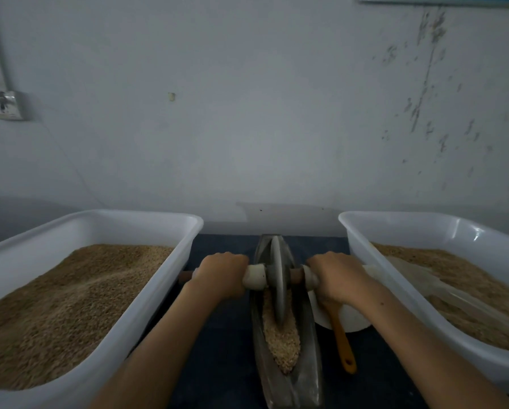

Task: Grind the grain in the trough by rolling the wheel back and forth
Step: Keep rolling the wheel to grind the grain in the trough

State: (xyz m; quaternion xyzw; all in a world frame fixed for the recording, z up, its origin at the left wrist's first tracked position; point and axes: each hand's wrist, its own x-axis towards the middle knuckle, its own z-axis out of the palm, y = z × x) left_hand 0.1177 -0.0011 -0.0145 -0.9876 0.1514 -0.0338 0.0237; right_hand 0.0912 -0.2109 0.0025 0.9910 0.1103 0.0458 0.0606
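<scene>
Head view: low in the centre of the frame, the trough [287,376] runs lengthwise away from the person on a dark table [226,343], so the wheel [277,278] can travel to and fro along it. The wheel stands on edge in the trough's upper half, its rim sunk in the grain [281,340], which lies mostly in the nearer half. An axle [296,277] runs through the wheel crosswise. The left hand [222,276] is curled round the axle left of centre and the right hand [334,276] round it right of centre, a grip on each side, likely to keep the disc upright and press evenly.

A left tub [170,278] and a right tub [374,278], both white and holding grain, flank the trough closely; I judge the axle ends and elbows have little room sideways. Just right of the trough, under the right wrist, sits a white bowl [350,320] with an orange-handled tool [343,343], close to the stroke's path. A socket [9,104] hangs on the wall at left.
</scene>
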